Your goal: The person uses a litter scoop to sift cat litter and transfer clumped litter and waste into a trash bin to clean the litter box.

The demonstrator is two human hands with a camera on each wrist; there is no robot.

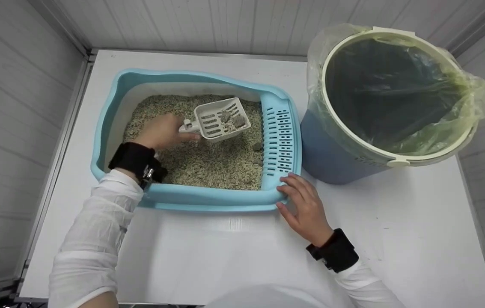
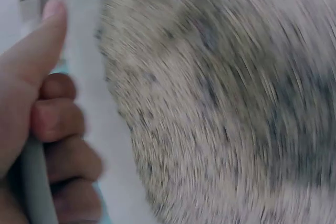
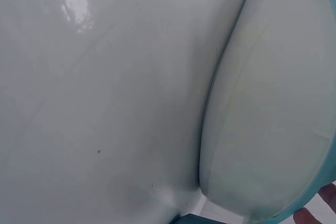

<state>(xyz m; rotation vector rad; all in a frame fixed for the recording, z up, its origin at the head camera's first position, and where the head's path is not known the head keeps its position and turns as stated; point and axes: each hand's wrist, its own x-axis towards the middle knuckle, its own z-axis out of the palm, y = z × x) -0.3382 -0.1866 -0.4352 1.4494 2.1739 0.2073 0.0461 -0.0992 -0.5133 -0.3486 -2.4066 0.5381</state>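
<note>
My left hand (image 1: pixel 163 131) grips the handle of a white slotted litter scoop (image 1: pixel 221 119), held above the litter. Several grey clumps (image 1: pixel 238 121) lie in the scoop with some loose grains. Under it the blue-rimmed litter box (image 1: pixel 208 197) holds tan granular litter (image 1: pixel 208 164). In the left wrist view the fingers (image 2: pixel 73 158) curl round the handle, and the litter is blurred. My right hand (image 1: pixel 306 209) rests on the box's near right corner, fingers spread over the rim. Only its fingertips (image 3: pixel 307 216) show at the rim in the right wrist view.
A blue bin (image 1: pixel 332 145) with a cream rim stands to the right of the box, lined with a yellowish plastic bag (image 1: pixel 430 145). Both stand on a white table (image 1: pixel 396 239). Grey panelled walls (image 1: pixel 225 25) close off the back and sides.
</note>
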